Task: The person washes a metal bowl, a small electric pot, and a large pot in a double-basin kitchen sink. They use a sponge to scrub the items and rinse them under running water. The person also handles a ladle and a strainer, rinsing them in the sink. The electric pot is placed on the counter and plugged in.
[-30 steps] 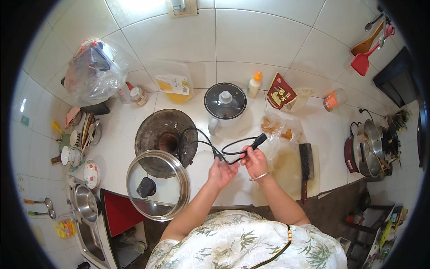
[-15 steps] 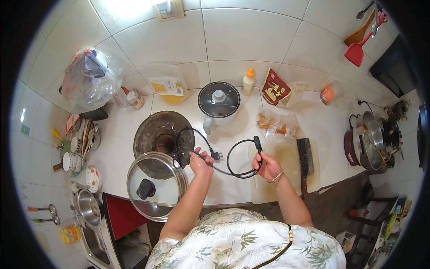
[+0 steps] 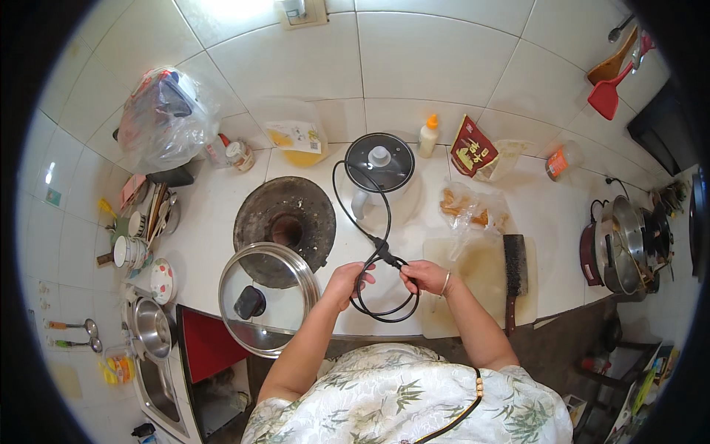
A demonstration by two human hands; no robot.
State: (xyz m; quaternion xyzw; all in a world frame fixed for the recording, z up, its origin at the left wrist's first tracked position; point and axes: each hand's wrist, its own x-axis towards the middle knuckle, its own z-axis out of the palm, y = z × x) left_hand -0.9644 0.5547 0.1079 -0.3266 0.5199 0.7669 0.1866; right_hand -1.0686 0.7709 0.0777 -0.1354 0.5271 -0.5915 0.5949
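A black power cord [image 3: 384, 251] hangs in loops between my two hands, its plug ends close together in the middle. My left hand [image 3: 347, 285] is closed around one side of the loop. The fingers of my right hand [image 3: 427, 277] pinch the cord near those ends. One bend of cord reaches up across a white electric pot [image 3: 361, 206] with a dark-rimmed glass lid [image 3: 379, 174], which stands behind my hands. Beside my left forearm lies a large glass lid [image 3: 277, 325] with a black knob, partly over a round, dark stove top [image 3: 255, 211].
To the right, a cleaver [image 3: 515, 274] lies on a cutting board [image 3: 473, 296], with a bag of brownish food [image 3: 473, 211] behind it. A squeeze bottle [image 3: 428, 140] and a red pouch [image 3: 473, 148] line the wall. Steel pans [image 3: 621, 248] stand far right; a sink [image 3: 159, 392] is lower left.
My hands have come closer together, the right one moving left. The cord's ends now meet between them, and a loop has swung up over the pot. The view has shifted slightly.
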